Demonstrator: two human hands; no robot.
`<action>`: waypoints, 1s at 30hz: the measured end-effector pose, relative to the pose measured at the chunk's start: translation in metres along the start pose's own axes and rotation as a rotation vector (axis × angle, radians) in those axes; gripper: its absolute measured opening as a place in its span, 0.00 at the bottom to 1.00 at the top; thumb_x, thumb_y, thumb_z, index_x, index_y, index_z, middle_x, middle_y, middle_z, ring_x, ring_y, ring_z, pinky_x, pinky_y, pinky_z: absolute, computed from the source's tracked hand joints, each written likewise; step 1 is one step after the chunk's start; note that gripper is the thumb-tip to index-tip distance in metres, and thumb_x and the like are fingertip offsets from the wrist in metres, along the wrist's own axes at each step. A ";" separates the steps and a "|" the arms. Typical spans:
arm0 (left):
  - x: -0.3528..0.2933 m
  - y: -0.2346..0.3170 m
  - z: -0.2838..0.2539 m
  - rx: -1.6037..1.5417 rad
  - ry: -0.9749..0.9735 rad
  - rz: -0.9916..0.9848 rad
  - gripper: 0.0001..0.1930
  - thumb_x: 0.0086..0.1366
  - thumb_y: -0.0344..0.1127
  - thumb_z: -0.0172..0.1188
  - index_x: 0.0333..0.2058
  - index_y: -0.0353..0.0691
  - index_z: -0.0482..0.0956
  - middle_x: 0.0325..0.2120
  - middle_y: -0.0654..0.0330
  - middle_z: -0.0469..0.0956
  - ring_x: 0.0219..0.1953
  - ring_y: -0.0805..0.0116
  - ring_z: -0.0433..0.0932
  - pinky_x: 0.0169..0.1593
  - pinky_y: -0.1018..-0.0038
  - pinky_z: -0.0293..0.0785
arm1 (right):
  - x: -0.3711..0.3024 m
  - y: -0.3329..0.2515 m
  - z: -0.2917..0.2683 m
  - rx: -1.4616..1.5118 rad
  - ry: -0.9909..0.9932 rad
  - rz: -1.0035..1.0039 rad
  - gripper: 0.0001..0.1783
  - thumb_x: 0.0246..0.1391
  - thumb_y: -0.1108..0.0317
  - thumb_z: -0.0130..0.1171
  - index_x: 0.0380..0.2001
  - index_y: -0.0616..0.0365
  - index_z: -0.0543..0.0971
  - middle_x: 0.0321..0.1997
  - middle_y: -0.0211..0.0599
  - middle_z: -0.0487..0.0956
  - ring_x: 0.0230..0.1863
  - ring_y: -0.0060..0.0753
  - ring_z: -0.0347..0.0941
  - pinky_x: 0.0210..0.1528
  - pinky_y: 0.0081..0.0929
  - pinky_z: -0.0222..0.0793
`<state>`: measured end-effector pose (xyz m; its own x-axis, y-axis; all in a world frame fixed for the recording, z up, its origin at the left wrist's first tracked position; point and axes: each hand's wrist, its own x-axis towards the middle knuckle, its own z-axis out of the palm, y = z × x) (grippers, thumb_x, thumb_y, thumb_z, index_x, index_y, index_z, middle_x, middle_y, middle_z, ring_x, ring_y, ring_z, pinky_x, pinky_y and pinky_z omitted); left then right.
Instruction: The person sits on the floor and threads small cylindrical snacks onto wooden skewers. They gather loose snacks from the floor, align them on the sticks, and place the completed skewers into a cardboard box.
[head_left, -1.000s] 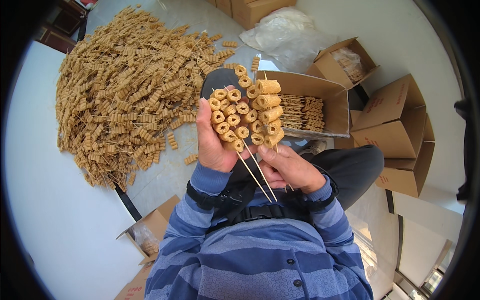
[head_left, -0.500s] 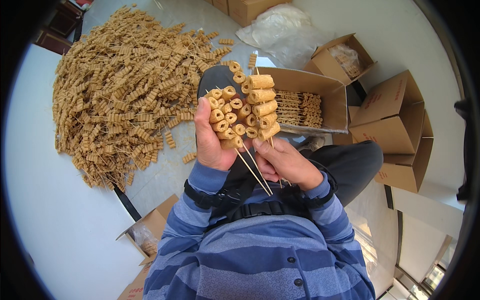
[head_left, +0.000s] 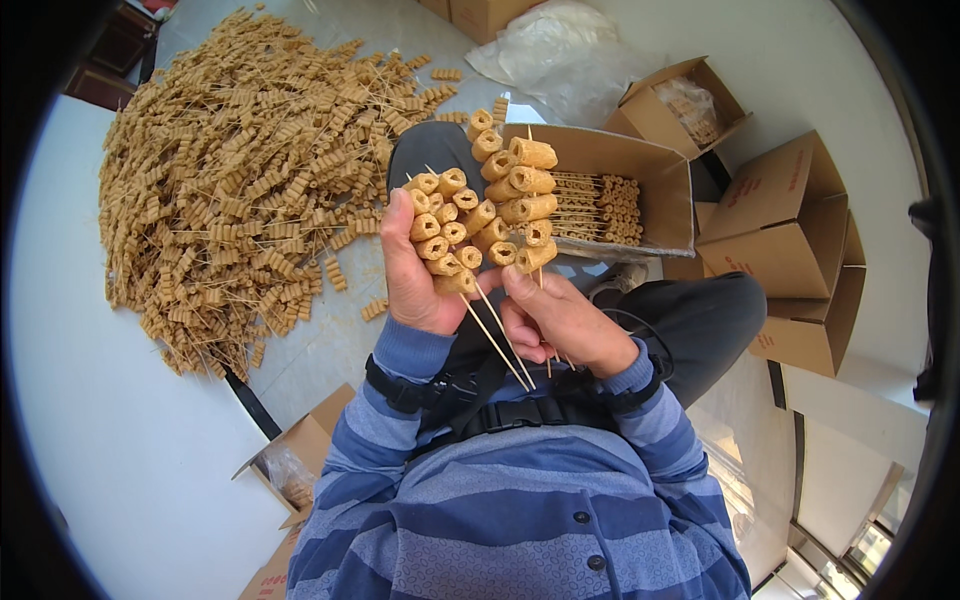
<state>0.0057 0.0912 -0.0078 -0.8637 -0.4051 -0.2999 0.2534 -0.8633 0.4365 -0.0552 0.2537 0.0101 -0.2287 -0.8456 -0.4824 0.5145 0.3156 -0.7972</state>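
My left hand [head_left: 425, 285] is closed around a bunch of skewers [head_left: 447, 225], each threaded with short golden-brown hollow rolls. Their thin wooden sticks point down toward my waist. In my right hand [head_left: 565, 320], the thumb and fingers pinch the stick ends of more skewers [head_left: 530, 195], held upright just right of the bunch. The two groups sit side by side, with rolls touching or nearly so in the middle. Both hands are above my lap, and part of the right fingers is hidden behind the thumb and sticks.
A large heap of skewers [head_left: 240, 190] covers the floor at left. An open carton [head_left: 650, 190] beyond my right hand holds neatly stacked skewers [head_left: 600, 210]. More cartons [head_left: 775, 215] stand at right, another carton [head_left: 310, 440] at lower left, and clear plastic sheeting [head_left: 555, 55] lies at the back.
The skewers in my right hand have spread apart slightly and shifted up and right from the left bunch. My left hand has moved a little to the left.
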 end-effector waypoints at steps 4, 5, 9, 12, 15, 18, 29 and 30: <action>0.004 -0.002 -0.003 0.018 0.052 0.040 0.27 0.70 0.60 0.53 0.48 0.40 0.77 0.41 0.58 0.81 0.42 0.61 0.82 0.45 0.62 0.82 | 0.002 0.003 -0.001 -0.117 0.059 -0.023 0.29 0.75 0.44 0.34 0.44 0.59 0.73 0.15 0.23 0.62 0.14 0.16 0.61 0.17 0.17 0.54; 0.004 -0.002 -0.003 0.029 0.064 0.044 0.26 0.70 0.60 0.53 0.48 0.39 0.77 0.41 0.58 0.81 0.42 0.62 0.82 0.45 0.63 0.82 | 0.003 0.003 -0.002 -0.139 0.066 -0.068 0.30 0.75 0.44 0.34 0.39 0.59 0.74 0.14 0.23 0.63 0.14 0.16 0.61 0.17 0.17 0.55; 0.004 -0.003 0.000 0.044 0.075 0.056 0.25 0.71 0.57 0.53 0.47 0.38 0.77 0.40 0.57 0.82 0.41 0.63 0.82 0.46 0.64 0.82 | 0.007 0.005 -0.003 -0.213 0.049 -0.053 0.37 0.72 0.38 0.36 0.17 0.56 0.68 0.13 0.28 0.68 0.14 0.20 0.63 0.18 0.21 0.59; 0.005 -0.003 0.001 0.062 0.111 0.049 0.26 0.72 0.58 0.51 0.47 0.37 0.77 0.41 0.56 0.82 0.41 0.62 0.82 0.46 0.64 0.82 | 0.011 0.004 0.000 -0.257 0.084 -0.055 0.36 0.72 0.38 0.35 0.21 0.57 0.70 0.14 0.27 0.69 0.15 0.20 0.64 0.19 0.21 0.60; 0.006 0.000 -0.002 -0.012 0.004 0.006 0.27 0.72 0.59 0.49 0.47 0.37 0.77 0.39 0.55 0.82 0.40 0.62 0.82 0.43 0.64 0.82 | 0.008 0.002 0.004 -0.209 0.110 -0.046 0.34 0.72 0.39 0.34 0.31 0.58 0.73 0.15 0.26 0.70 0.16 0.19 0.65 0.20 0.20 0.61; 0.013 0.010 -0.008 -0.026 0.002 0.081 0.33 0.71 0.64 0.47 0.52 0.35 0.74 0.43 0.52 0.80 0.41 0.57 0.79 0.43 0.61 0.79 | 0.003 0.001 0.003 -0.073 0.108 -0.080 0.32 0.73 0.41 0.34 0.47 0.60 0.73 0.19 0.25 0.71 0.18 0.17 0.68 0.21 0.18 0.64; 0.011 0.017 -0.003 -0.152 -0.104 0.124 0.36 0.71 0.63 0.48 0.58 0.32 0.72 0.52 0.50 0.77 0.53 0.55 0.77 0.55 0.59 0.75 | -0.003 -0.004 -0.013 -0.122 -0.089 -0.054 0.32 0.74 0.43 0.34 0.60 0.57 0.72 0.17 0.22 0.68 0.18 0.15 0.63 0.23 0.16 0.62; 0.010 0.015 -0.004 -0.159 -0.098 0.109 0.35 0.71 0.62 0.48 0.58 0.33 0.72 0.53 0.50 0.77 0.56 0.54 0.77 0.59 0.58 0.74 | -0.003 -0.005 -0.013 -0.151 -0.105 -0.032 0.32 0.74 0.43 0.33 0.60 0.57 0.72 0.16 0.21 0.65 0.17 0.15 0.61 0.22 0.17 0.60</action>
<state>0.0027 0.0731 -0.0072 -0.8637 -0.4744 -0.1704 0.4067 -0.8556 0.3203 -0.0679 0.2609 0.0106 -0.1511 -0.8939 -0.4220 0.3765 0.3427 -0.8607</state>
